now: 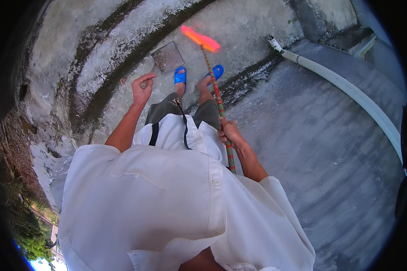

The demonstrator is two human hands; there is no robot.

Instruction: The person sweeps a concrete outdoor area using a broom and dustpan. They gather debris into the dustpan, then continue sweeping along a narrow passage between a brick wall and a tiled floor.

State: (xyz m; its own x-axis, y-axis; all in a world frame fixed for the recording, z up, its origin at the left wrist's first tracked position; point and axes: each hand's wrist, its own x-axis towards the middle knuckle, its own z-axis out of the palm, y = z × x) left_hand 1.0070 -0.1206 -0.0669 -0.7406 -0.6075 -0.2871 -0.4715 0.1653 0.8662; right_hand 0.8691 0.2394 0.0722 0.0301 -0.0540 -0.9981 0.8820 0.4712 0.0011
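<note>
My right hand (229, 131) is wrapped around the green-and-red banded handle (216, 89) of a broom. Blurred by motion, the orange-pink broom head (201, 39) is at the far end, just beyond my feet. The lower end of the handle passes in front of my white shirt. My left hand (143, 88) is raised out to the left, its fingers loosely curled. A small grey-brown patch shows between those fingers; whether it is a held thing or the ground behind cannot be made out. Blue slippers (180, 75) are on my feet.
A square plate or shallow pan (168, 57) with grit on it lies ahead of my left foot. Mossy, weathered concrete steps or ledges (122, 44) curve along the left. A long white pipe (342, 81) runs along the grey concrete floor (302, 135) on the right.
</note>
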